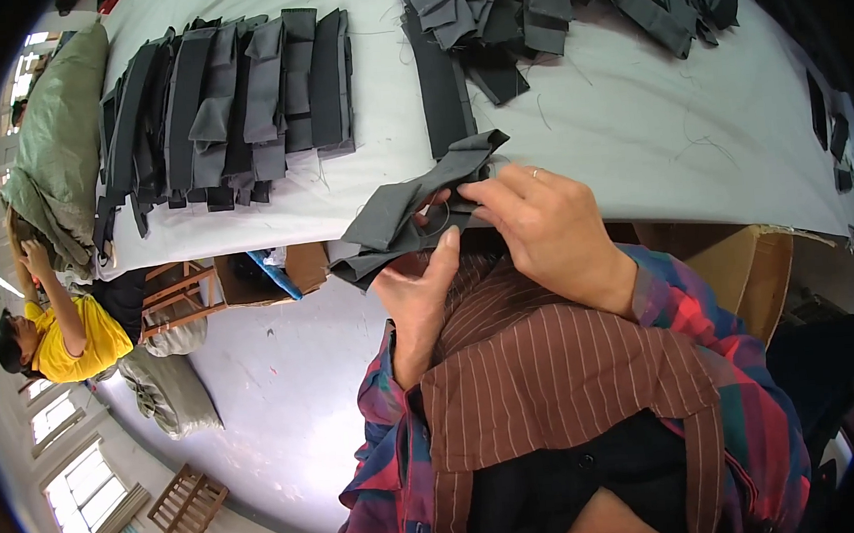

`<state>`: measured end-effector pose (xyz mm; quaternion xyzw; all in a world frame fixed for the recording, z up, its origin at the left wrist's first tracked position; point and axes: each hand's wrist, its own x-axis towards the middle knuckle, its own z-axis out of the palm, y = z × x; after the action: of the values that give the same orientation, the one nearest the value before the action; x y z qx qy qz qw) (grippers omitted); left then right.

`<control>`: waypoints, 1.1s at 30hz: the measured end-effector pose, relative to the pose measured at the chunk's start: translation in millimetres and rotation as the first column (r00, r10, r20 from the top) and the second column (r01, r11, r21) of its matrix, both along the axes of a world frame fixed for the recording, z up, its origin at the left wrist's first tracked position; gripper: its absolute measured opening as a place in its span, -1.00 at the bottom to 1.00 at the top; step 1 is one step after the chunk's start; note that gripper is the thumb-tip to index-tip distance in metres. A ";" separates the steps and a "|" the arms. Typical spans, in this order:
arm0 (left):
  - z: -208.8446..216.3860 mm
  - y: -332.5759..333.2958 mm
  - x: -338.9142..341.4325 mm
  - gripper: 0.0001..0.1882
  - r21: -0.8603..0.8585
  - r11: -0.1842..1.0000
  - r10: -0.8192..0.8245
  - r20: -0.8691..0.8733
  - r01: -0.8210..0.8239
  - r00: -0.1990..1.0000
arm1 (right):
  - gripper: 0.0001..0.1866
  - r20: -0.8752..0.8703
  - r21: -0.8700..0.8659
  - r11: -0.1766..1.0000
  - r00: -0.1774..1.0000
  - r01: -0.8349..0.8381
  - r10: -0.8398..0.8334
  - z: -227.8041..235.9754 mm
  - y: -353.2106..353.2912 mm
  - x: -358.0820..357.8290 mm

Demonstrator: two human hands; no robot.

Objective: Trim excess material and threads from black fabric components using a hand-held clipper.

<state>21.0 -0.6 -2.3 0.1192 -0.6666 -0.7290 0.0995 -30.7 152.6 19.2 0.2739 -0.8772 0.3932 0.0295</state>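
Here at the near edge of the bench (626, 144), it's all fine finger work: a dark grey fabric strip (398, 207) is held up just over that edge, folded and bent, its lower end hanging past it. The left hand (411, 289) supports from below, thumb raised against the cloth; its other fingers are mostly hidden by the folds, so how firmly they close, I can't tell. The right hand (548, 220) comes in from the other side, thumb and forefinger drawn together, pinching at the strip's edge. A thin curved line shows in the gap between the hands, perhaps a thread, too fine to be sure.

Good handling here, I'd judge, means a steady left hand and a small, precise right-hand pinch, close to the edge, with the layers lying flat rather than twisted. A hard tug could pucker the cloth or fray it; better a light pull along the edge.

Toward the bench's left end, a row of strips (257, 100) lies side by side; by the far edge sits a looser heap of strips (547, 5), stray threads (708, 144) scattered nearer. Keeping those clear of the folds looks wise.
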 end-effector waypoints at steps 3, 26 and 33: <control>5.0 5.6 1.4 -0.55 0.069 0.997 0.041 0.053 -0.045 0.998 | -0.86 -0.095 0.073 0.997 0.995 0.038 -0.031 -6.9 -5.7 1.9; 30.3 -32.5 -12.1 -0.71 0.343 0.928 -0.167 0.032 0.146 0.985 | -0.91 0.132 -0.130 0.991 0.989 -0.043 0.060 13.3 10.1 -4.2; 27.7 -39.4 -15.4 -0.74 0.536 0.827 -0.260 0.094 0.171 0.961 | -0.81 0.240 -0.376 0.923 0.971 0.077 0.017 13.2 30.5 -14.2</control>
<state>5.6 -40.0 25.4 0.1246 -0.4585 -0.8767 -0.0748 -45.0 183.2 32.5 0.2002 -0.7848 0.5863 -0.0173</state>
